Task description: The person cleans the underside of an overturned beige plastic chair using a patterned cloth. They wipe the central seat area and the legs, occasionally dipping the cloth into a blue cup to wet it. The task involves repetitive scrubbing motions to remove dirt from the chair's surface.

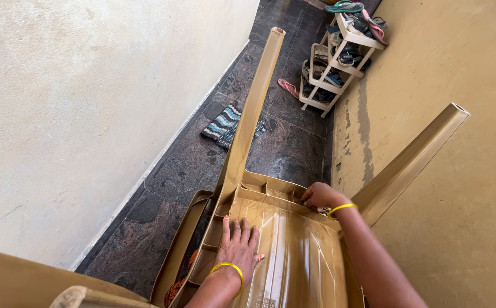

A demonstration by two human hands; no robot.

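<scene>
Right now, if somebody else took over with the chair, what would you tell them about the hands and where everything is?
Left hand: open, palm flat on the underside of the upturned tan plastic chair.
Right hand: fingers curled at the ribbed edge by the chair's right leg; what they grip is hidden.
The chair lies upside down in a narrow passage, legs pointing away, over the dark stone floor.
Beyond it: a striped mat on the floor and a white shoe rack against the wall.
Done: chair is turned over and steadied. Any wiping or fixing is not visible.
</scene>
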